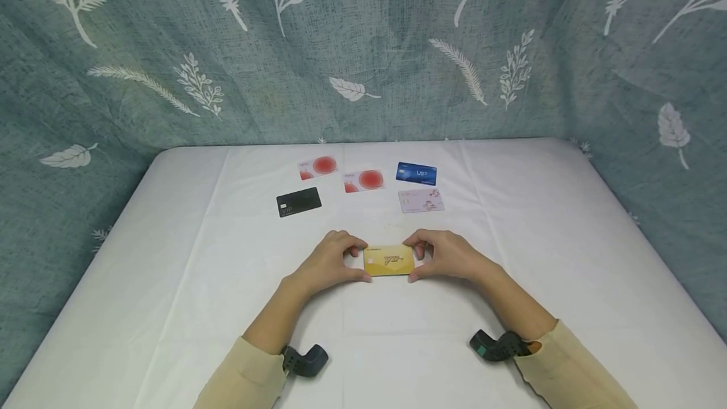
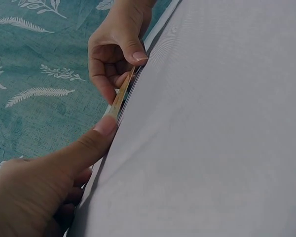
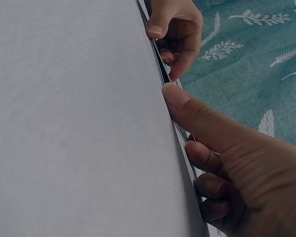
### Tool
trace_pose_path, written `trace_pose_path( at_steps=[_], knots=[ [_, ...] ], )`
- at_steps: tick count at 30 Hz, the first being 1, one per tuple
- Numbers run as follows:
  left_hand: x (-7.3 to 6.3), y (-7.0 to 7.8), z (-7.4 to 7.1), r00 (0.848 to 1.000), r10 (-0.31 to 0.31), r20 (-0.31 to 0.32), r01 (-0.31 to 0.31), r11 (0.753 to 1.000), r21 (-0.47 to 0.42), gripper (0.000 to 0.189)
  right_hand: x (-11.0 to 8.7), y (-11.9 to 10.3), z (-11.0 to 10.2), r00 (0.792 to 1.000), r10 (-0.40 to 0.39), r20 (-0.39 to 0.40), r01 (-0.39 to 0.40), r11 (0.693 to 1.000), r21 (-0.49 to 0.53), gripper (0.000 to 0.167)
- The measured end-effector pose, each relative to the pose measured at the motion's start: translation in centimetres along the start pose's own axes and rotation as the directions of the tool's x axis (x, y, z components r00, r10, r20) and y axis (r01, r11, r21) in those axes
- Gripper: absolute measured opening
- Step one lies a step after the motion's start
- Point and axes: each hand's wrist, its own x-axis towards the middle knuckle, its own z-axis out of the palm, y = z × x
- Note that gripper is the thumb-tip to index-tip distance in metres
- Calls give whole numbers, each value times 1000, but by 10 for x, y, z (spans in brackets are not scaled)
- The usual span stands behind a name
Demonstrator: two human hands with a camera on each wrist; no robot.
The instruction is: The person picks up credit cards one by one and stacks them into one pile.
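A gold VIP card [image 1: 389,260] lies between both hands, its printed face turned up, close over the white tablecloth. My left hand [image 1: 329,260] pinches its left end, thumb at the near corner and index finger at the far one. The right hand [image 1: 449,255] grips the right end in the same way. In the left wrist view the card [image 2: 120,97] shows almost edge-on between the left thumb [image 2: 106,125] and the other hand. The right wrist view has the right thumb [image 3: 176,94] at the table-level edge, with the card mostly hidden.
Beyond the hands lie a black VIP card [image 1: 298,202], two white cards with red circles, one farther left [image 1: 318,168] and one nearer the middle [image 1: 364,180], a blue VIP card [image 1: 416,173] and a pale pink card [image 1: 421,201]. A green leaf-patterned curtain [image 1: 392,68] hangs behind the table.
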Motion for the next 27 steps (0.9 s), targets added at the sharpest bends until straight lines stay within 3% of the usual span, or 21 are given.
trace_pose_path(
  at_steps=[13,27],
  knots=[
    [1,2,1,1000,-25,-10,25,1000,-3,50,0,0,-1,1000,-6,-12,6,1000,29,57],
    [1,12,-4,997,-61,49,61,998,2,50,0,-1,-2,1000,-13,-8,14,1000,21,55]
  ],
)
